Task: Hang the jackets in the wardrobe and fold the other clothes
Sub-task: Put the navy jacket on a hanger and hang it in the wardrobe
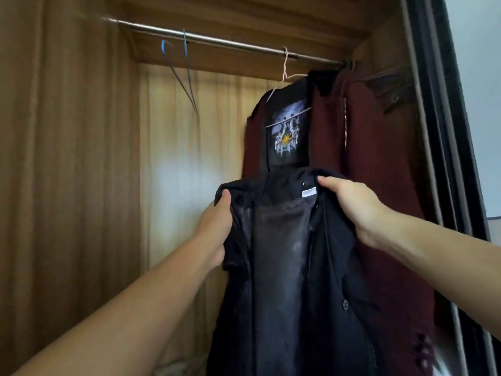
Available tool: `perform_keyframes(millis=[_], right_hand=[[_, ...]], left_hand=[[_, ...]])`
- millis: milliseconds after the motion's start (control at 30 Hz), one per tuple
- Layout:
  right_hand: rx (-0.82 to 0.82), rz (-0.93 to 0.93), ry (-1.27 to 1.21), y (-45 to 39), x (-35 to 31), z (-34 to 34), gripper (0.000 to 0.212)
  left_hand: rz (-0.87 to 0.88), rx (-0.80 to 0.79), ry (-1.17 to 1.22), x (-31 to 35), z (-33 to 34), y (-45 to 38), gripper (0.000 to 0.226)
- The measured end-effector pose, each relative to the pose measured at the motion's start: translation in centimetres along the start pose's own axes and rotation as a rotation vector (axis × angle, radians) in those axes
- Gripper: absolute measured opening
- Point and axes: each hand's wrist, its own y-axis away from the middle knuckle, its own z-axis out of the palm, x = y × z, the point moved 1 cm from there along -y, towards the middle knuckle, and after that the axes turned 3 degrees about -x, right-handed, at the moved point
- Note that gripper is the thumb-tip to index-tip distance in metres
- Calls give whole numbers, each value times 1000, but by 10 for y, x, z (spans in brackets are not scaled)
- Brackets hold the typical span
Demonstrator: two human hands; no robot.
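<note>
The left hand (217,226) and right hand (349,204) are gripping the collar of a black buttoned jacket (292,267), holding it open before the wooden wardrobe (67,158). Its small white neck label (309,192) is showing no legible writing. Behind, a dark red zip jacket (366,158) is hanging from the metal rail (217,40), its lower part hidden.

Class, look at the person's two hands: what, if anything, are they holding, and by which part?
Both the left hand and the right hand grip one dark, lined, buttoned jacket at its shoulders, either side of the collar.

No text, brand or number can be read anywhere. The white tag (309,192) at the black jacket's (292,280) collar looks blank. The printed emblem (287,134) at twelve o'clock above it shows no legible lettering.
</note>
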Motion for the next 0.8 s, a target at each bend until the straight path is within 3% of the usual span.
perform_keyframes(millis=[233, 333, 500, 600, 667, 800], right_hand=[[-225, 53, 42, -54, 25, 11, 27], [-279, 45, 4, -73, 27, 32, 31], [-332, 35, -112, -102, 15, 70, 32], [-364, 8, -167, -113, -2, 99, 34], [-390, -42, -174, -118, -15, 121, 34], [-445, -113, -212, -128, -36, 157, 32]], left_hand=[[236, 295, -127, 60, -5, 4, 28], [291, 341, -245, 80, -15, 4, 46], [307, 167, -614, 99, -34, 6, 31], [191, 46, -824, 99, -41, -7, 54], [175, 12, -819, 94, -43, -21, 57], [148, -95, -683, 84, -50, -44, 36]])
